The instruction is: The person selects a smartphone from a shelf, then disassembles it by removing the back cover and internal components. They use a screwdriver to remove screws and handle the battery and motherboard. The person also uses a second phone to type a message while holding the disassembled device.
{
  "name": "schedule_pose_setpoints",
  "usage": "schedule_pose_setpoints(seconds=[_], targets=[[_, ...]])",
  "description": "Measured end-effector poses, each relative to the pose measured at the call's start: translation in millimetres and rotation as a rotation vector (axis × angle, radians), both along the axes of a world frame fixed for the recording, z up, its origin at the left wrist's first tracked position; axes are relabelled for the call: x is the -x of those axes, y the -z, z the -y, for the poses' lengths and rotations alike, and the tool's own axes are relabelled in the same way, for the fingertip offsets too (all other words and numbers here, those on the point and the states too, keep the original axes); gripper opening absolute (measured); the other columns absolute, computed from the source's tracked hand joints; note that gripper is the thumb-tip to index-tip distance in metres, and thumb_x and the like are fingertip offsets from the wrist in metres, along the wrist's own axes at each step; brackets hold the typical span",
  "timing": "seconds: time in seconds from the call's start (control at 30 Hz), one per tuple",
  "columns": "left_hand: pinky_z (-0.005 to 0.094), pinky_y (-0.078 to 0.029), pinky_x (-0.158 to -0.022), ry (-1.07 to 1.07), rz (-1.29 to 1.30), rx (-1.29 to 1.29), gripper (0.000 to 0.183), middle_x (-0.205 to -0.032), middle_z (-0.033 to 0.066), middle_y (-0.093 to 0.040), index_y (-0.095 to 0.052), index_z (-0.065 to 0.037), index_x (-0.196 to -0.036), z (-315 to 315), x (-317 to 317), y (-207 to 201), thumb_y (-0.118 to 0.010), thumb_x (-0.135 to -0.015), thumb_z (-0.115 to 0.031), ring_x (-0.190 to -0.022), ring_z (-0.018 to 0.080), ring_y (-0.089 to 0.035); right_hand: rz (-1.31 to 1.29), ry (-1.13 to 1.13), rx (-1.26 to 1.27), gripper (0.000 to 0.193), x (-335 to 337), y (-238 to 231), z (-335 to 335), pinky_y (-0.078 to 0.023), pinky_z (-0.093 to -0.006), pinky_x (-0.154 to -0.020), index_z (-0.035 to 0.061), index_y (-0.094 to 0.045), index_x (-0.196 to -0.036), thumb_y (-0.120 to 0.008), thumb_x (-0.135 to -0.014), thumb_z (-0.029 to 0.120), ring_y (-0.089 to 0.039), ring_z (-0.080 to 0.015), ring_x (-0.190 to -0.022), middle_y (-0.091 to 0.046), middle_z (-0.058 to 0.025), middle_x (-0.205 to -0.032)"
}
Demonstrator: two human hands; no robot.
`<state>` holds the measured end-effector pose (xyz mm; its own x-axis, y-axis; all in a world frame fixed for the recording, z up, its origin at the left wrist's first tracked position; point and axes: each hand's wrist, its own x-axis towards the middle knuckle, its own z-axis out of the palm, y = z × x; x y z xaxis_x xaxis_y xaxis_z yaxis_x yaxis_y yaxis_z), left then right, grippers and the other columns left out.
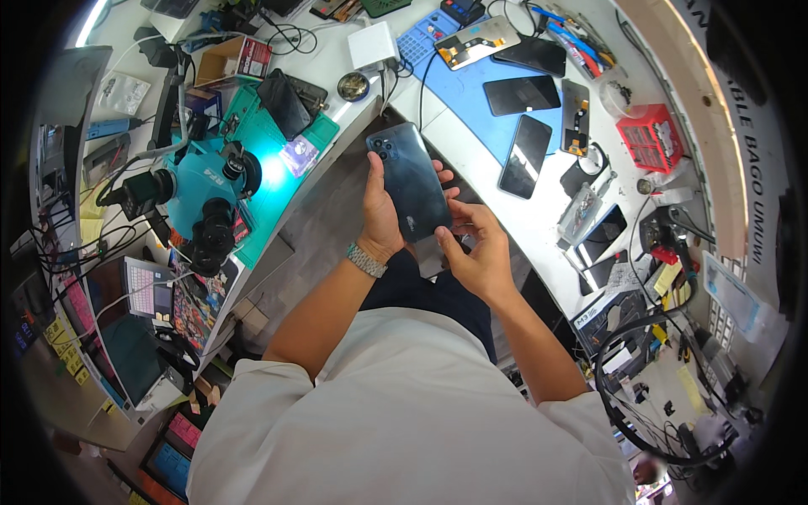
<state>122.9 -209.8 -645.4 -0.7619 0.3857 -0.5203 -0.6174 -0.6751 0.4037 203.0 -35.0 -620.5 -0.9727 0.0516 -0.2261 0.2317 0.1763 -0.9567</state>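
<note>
Between both my hands is a dark blue-grey smartphone (409, 181), its back and camera block facing up, held over the gap between two benches. My left hand (383, 206) wraps it from beneath, thumb along the left edge and fingertips showing at the right edge. A metal-band watch sits on that wrist. My right hand (478, 248) grips the lower right corner, thumb on the edge and fingers behind it. The screen side is hidden.
A teal microscope (202, 189) with a bright light stands on the left bench over a green mat. On the right, a blue mat (459, 93) holds several phones and screens. A red box (650, 139), tools and cables lie farther right. A white box (372, 45) stands at the back.
</note>
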Motion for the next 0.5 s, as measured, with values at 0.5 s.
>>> schedule_pose_setpoints(seconds=[0.5], targets=[[0.0506,-0.068,-0.092,0.020,-0.635,0.366,0.069,-0.131,0.0243,-0.070,-0.059,0.010,-0.139,14,32,134,-0.067,-0.109,-0.051,-0.108,0.0327,-0.077,0.114,0.413,0.184,0.056,20,123,66,-0.056,-0.0280,-0.094,-0.0082,-0.060,-0.138,-0.091,-0.091,0.001,-0.061,-0.0155,-0.116,-0.059,-0.0141,-0.131]])
